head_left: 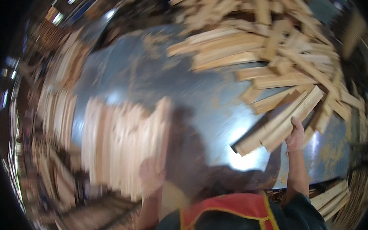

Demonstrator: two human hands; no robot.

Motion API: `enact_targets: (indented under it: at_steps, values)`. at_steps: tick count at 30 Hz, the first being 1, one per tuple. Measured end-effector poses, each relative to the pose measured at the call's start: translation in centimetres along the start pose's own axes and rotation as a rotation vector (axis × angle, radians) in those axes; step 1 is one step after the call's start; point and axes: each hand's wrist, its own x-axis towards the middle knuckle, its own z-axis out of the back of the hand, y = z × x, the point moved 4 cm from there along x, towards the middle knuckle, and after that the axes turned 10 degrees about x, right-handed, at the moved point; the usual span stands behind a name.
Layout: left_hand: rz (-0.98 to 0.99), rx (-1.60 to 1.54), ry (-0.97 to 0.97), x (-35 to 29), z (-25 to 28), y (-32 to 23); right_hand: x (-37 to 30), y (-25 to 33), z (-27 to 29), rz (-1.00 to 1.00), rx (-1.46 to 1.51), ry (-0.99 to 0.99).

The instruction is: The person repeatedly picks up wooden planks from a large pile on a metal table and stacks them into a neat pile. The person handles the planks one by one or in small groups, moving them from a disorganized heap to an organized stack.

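My right hand (295, 137) is closed around two short wooden slats (283, 123), thumb on top, holding them tilted above the metal table (148, 75). A dark shadow lies under their left end. At the left, my left hand (152, 174) is at the near right corner of a row of pale wooden slats (124, 144) standing side by side. It seems to touch the last slat, but motion blur smears its fingers. Beyond my right hand lies a loose heap of wooden slats (285, 77), lying at many angles.
More slats are piled at the far side (223, 7). Stacked boards (60, 118) stand along the table's left edge. Sawdust (156, 40) is scattered on the metal top. Boards (332, 198) lean below the near right edge, and a wooden frame (93, 217) sits low at the left.
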Motion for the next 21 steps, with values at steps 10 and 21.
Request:
enact_targets:
  at_steps: [10, 21]
  values:
    - [0.562, 0.122, -0.374, -10.8, -0.2, 14.6, -12.2, -34.6, -12.1, -0.375, -0.621, 0.22]
    - [1.385, -2.051, -0.272, -15.7, -4.7, 12.8, -16.2, -39.8, -13.3, -0.442, -0.688, 0.298]
